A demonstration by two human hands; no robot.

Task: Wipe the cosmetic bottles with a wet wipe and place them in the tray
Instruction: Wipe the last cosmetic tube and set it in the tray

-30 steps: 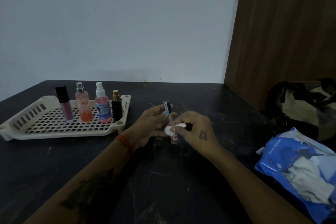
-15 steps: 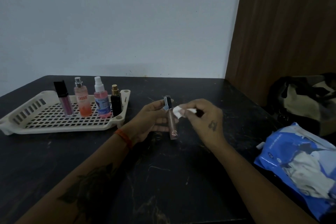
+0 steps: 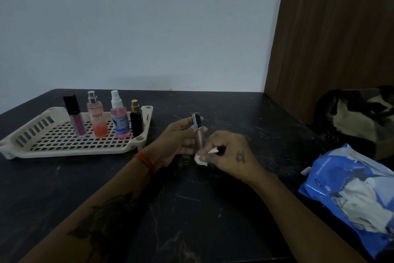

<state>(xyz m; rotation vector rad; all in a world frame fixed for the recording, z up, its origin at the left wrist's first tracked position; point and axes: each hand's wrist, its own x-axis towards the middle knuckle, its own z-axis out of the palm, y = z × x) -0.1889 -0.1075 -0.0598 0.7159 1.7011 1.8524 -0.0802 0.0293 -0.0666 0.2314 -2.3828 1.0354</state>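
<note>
Left hand (image 3: 179,134) grips a slim tube (image 3: 198,134) upright above the table (image 3: 213,209), fingers closed round its middle. Right hand (image 3: 230,154), at 4 o'clock of the tube, pinches a wipe (image 3: 200,158) against the tube's lower end. Tray (image 3: 64,147) lies at 9 o'clock, well apart, with four bottles (image 3: 119,117) standing along its far side. Wipe pack (image 3: 351,196) at 4 o'clock.

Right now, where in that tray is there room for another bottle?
The tray is bare along its left half and front, left of the purple gloss tube. Its back right is crowded: four bottles stand in a row there.
</note>
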